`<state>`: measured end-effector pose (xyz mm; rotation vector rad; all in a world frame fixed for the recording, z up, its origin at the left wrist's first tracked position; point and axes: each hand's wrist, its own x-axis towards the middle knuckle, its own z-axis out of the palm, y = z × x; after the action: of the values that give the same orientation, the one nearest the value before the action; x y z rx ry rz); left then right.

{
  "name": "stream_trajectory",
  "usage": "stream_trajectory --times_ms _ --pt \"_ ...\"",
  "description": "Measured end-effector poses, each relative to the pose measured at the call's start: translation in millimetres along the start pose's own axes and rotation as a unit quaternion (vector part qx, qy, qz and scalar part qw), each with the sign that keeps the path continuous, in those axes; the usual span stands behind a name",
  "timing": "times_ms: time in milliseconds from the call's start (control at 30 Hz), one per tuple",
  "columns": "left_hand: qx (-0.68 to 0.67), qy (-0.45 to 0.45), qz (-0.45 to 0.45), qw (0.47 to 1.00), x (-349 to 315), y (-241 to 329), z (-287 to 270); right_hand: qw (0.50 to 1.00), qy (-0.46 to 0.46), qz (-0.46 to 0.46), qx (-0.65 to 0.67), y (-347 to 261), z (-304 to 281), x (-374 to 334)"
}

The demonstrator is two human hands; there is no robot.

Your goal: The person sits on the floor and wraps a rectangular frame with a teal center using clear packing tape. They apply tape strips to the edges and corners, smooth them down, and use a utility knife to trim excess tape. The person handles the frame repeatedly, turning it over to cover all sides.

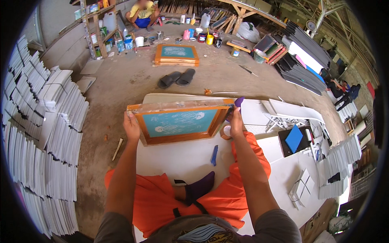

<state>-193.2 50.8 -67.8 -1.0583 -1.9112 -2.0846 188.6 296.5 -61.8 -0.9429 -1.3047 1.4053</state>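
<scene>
A wooden screen-printing frame (178,121) with teal mesh and pale markings is tilted up in front of me, its lower edge close to the white board (174,159). My left hand (131,127) grips its left side, thumb on the wood. My right hand (236,122) holds the right end, fingers partly hidden behind it. Beside that hand lies a roll of brown tape (225,131), partly covered by my arm. A blue utility knife (214,155) rests on the board. Past the frame's right corner shows a purple sock (240,101).
Tall stacks of white sheets (56,133) stand at left. Ahead on the floor are black slippers (176,78) and stacked screen frames (176,55). Paint containers (209,39) line the back, near a crouching person (142,16). White offcuts (289,117) and a blue piece (294,138) lie right.
</scene>
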Motion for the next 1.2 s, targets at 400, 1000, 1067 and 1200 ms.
stream_trajectory --times_ms 400,1000,1067,1200 --pt "0.018 -0.010 -0.015 1.000 -5 -25 -9 0.986 0.096 -0.137 -0.009 17 27 -33" --pt "0.003 -0.017 -0.055 0.998 3 -25 -2 0.994 0.029 -0.071 -0.075 46 -7 -30" --pt "0.075 -0.014 -0.026 0.997 6 -3 3 0.998 0.046 -0.031 -0.007 40 -12 -31" --pt "0.093 0.001 0.014 0.996 8 27 0 0.997 0.016 -0.075 0.028 14 -18 -43"
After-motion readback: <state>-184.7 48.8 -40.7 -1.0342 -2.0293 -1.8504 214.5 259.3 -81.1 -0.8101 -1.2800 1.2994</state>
